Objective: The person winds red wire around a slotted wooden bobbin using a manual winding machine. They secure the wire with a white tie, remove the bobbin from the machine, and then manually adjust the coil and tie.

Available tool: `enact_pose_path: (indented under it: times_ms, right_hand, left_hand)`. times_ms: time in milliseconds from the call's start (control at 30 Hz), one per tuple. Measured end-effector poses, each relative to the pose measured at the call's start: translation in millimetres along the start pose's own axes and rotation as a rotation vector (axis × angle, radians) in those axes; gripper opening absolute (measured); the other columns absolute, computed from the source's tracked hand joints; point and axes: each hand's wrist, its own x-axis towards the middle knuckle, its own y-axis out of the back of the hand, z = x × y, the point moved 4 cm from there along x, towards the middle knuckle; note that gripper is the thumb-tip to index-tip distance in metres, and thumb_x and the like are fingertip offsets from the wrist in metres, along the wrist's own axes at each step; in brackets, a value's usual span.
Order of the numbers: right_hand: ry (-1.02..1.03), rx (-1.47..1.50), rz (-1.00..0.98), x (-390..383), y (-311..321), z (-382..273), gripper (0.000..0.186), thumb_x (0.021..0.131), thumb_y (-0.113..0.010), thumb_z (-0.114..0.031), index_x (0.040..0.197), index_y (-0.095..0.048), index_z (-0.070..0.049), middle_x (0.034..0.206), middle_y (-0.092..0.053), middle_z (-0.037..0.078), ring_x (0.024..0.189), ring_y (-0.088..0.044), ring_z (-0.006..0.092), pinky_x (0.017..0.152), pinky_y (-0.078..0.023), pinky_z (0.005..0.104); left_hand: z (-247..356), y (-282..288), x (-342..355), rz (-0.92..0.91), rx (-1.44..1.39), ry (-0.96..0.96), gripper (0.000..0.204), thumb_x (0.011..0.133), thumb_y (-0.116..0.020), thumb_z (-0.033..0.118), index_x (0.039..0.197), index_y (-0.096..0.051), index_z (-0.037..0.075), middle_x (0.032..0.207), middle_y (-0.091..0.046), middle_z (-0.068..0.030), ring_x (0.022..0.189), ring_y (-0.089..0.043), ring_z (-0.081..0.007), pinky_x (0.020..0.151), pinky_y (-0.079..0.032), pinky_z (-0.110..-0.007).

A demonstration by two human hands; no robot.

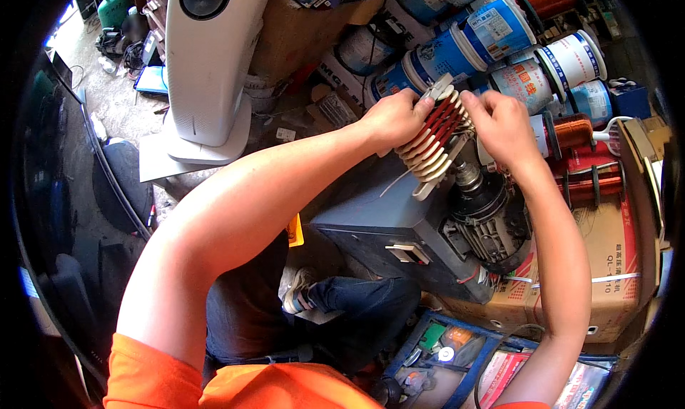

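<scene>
A coil former (pixel 429 154) stands tilted in front of me, a stack of cream ribbed plates with dark red copper wire wound between them. It sits beside the threaded metal shaft (pixel 467 175) of a winding machine with a grey box body (pixel 378 220). My left hand (pixel 397 118) is closed round the former's upper left end, thumb on top near a pale end bar (pixel 437 88). At the former's upper right edge is my right hand (pixel 505 124), its fingers curled and pinched together. Whatever lies between those fingertips is hidden. A loose wire end sticks out at the former's lower left.
Blue and white wire drums (pixel 499 29) are piled behind the former. Copper wire spools (pixel 573 135) stand at the right above a cardboard box (pixel 592 266). A tall white appliance (pixel 214 67) rises at the left. A blue divided tray (pixel 428 352) lies near my legs.
</scene>
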Motion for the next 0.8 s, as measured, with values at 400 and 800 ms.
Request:
enact_pose_path:
  times_ms: [400,800]
  right_hand:
    - [0.095,0.101,0.118,5.4,-27.7,-8.9,0.04,0.086,-0.058,-0.034,0.076,-0.067,0.004,0.067,-0.063,0.022,0.066,-0.063,0.0378,0.063,-0.049,0.0433]
    - [0.896,-0.481,0.313,-13.4,-13.0,-24.5,0.015,0.079,-0.064,-0.016,0.072,-0.056,-0.006,0.074,-0.06,0.009,0.076,-0.061,0.0303,0.069,-0.048,0.0402]
  left_hand:
    - [1.1,10.3,0.4,0.01,0.105,-0.034,0.056,0.097,-0.044,0.044,0.122,-0.053,-0.005,0.107,-0.063,-0.0253,0.101,-0.063,-0.0334,0.089,-0.047,-0.038]
    - [5.1,4.9,-1.8,0.0,0.063,-0.031,0.055,0.097,-0.043,0.045,0.123,-0.054,-0.002,0.107,-0.063,-0.0247,0.101,-0.063,-0.0321,0.087,-0.048,-0.038]
